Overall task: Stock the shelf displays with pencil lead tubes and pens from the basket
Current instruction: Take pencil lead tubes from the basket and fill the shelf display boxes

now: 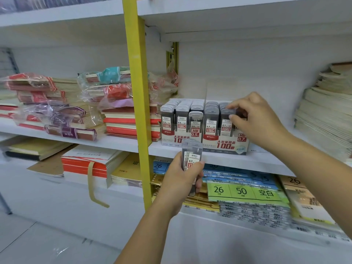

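Note:
Two clear display boxes stand side by side on the middle shelf: a 0.5 box [181, 139] on the left and a 0.7 box [225, 144] on the right, both packed with grey pencil lead tubes. My right hand [255, 119] pinches the cap of one lead tube [227, 119] in the front row of the 0.7 box. My left hand [182, 178] is below the shelf edge, gripping a small bunch of lead tubes [191, 155] upright, labels facing me. No basket or pens are in view.
A yellow upright post [137, 92] divides the shelving just left of the boxes. Wrapped notebook stacks [76, 107] fill the left shelf. Paper stacks [327, 111] sit at the far right. Label packs [245, 191] lie on the lower shelf under my hands.

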{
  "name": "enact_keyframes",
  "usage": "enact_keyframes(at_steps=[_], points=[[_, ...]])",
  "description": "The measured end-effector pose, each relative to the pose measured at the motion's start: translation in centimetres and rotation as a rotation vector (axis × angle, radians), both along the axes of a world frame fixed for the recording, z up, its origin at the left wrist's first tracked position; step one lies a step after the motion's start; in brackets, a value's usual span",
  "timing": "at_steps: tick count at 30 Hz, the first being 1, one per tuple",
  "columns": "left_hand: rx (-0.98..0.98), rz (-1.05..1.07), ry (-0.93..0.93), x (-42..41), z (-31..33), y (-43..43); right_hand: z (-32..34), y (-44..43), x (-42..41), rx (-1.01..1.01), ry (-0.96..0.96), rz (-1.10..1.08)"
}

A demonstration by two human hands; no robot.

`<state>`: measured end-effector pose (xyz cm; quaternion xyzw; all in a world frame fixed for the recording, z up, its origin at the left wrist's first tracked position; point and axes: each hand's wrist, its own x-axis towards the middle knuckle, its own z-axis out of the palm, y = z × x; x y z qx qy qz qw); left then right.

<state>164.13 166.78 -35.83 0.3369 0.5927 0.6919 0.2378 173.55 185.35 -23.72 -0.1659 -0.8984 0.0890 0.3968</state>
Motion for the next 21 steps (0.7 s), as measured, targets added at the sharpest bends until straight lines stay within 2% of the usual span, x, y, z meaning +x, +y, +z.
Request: enact_keyframes(at_steps=[3, 5, 7, 11, 13, 18, 21], points=[[-0.029, -0.018, 0.017, 0.1, 0.0, -0.2, -0.9, -0.5, 0.4, 0.145, 0.027, -0.131], [-0.019, -0.027, 0.031, 0.3, 0.1, -0.3, -1.9, -1.4, 1.2, 0.148, 0.155, -0.083], [0.005, -0.042, 0.047, 0.5, 0.1, -0.4, -3.3, -2.8, 2.3, 0.009, 0.22, 0.066], [0.035, -0.071, 0.052, 1.0, 0.3, -0.8, -5.3, -5.1, 3.0, -0.428, -0.051, 0.307], [0.031, -0.075, 0.061, 1.3, 0.4, -0.9, -5.8, -5.5, 2.9, -0.614, -0.077, 0.371], [0.026, -0.075, 0.051, 1.6, 0.3, -0.8, -6.3, -5.6, 2.6, -0.79, -0.014, 0.423], [-0.011, -0.043, 0.049, 1.5, 0.3, -0.8, -5.1, -5.0, 2.6, -0.859, 0.226, 0.403]])
